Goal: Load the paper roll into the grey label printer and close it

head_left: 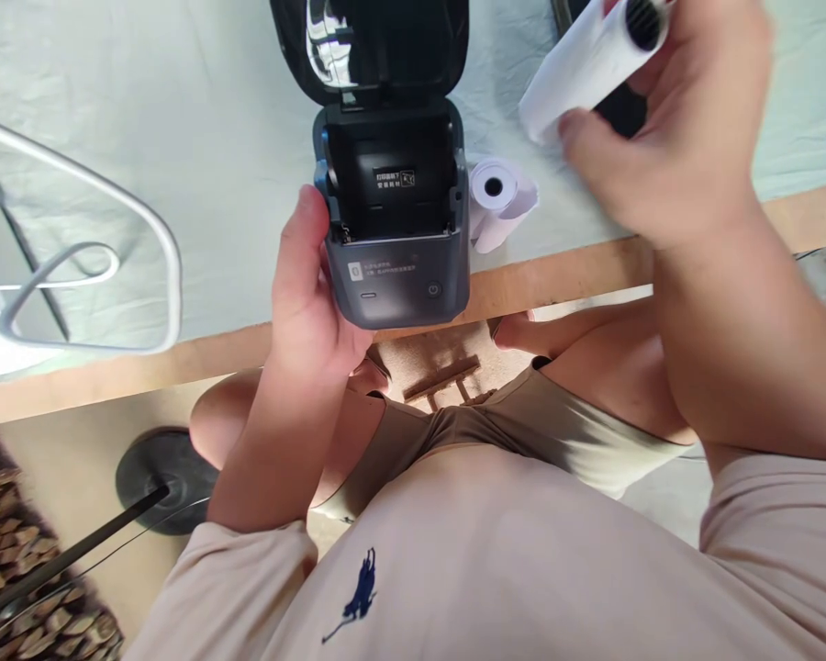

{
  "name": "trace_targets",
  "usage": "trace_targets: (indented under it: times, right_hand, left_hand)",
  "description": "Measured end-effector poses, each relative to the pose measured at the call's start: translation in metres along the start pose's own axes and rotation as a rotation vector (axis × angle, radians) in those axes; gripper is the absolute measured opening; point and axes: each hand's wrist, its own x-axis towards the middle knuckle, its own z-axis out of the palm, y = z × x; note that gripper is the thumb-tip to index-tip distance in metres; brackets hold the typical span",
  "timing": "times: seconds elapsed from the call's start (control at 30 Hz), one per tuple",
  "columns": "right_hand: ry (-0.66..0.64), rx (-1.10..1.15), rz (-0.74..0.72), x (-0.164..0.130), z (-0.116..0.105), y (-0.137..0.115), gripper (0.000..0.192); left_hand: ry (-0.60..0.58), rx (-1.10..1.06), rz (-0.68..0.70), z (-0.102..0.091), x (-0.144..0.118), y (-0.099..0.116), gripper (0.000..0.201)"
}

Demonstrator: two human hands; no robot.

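A dark grey portable label printer (399, 294) with its black lid (385, 55) raised sits at the table's front edge. Its paper bay is exposed, and no roll shows inside. My left hand (313, 294) grips the printer's left side, thumb up along the rim. Off to the right, above the table, my right hand (681, 138) is closed around a white paper roll (585, 73) held at a tilt, its dark core end facing up. Beside the printer's right side lies a smaller white paper roll (494, 186) with a loose tail of paper.
A thick white cable (161, 239) loops over the pale tablecloth (206, 110) at left, near a white box (0, 294). Partly hidden behind my right hand is a black object (623, 110). A round black stand base (155, 477) is on the floor at left.
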Motion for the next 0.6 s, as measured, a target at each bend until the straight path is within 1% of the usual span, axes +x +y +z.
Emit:
trace_targets:
  times: [0.07,0.1,0.17,0.23,0.27,0.33,0.4,0.47,0.53,0.6]
  right_hand:
    - [-0.072,-0.057,0.003,-0.004,-0.002,-0.008,0.054]
    - [-0.088,-0.055,-0.007,-0.006,-0.004,-0.014,0.057]
    - [-0.01,-0.032,-0.065,-0.011,-0.008,-0.027,0.057]
    - [0.057,-0.05,-0.155,-0.017,-0.009,-0.039,0.051]
    - [0.049,-0.081,-0.196,-0.021,-0.006,-0.044,0.05]
    - [-0.031,-0.162,-0.245,-0.028,0.006,-0.051,0.051]
    - [-0.095,-0.209,-0.21,-0.033,0.022,-0.055,0.045]
    - [-0.101,-0.199,-0.154,-0.035,0.033,-0.058,0.04]
    - [-0.097,-0.101,-0.095,-0.033,0.036,-0.06,0.042]
    - [-0.059,0.081,0.014,-0.027,0.03,-0.063,0.054]
  left_hand:
    - [-0.008,0.076,0.005,-0.005,0.001,0.001,0.049]
    - [-0.019,0.106,0.012,-0.007,0.002,0.001,0.047]
    - [-0.047,0.118,0.023,-0.009,0.003,0.001,0.045]
    - [-0.054,0.066,0.024,-0.006,0.002,0.0,0.046]
    - [-0.049,0.034,0.016,-0.003,0.002,0.0,0.046]
    - [-0.025,-0.015,-0.008,0.002,0.001,0.001,0.045]
    - [-0.013,-0.03,-0.033,0.007,0.0,0.001,0.046]
    - [-0.022,-0.025,-0.032,0.008,0.0,0.002,0.048]
    - [-0.02,-0.015,-0.019,0.007,0.0,0.001,0.051]
    - [-0.018,-0.021,0.002,0.004,0.0,0.0,0.048]
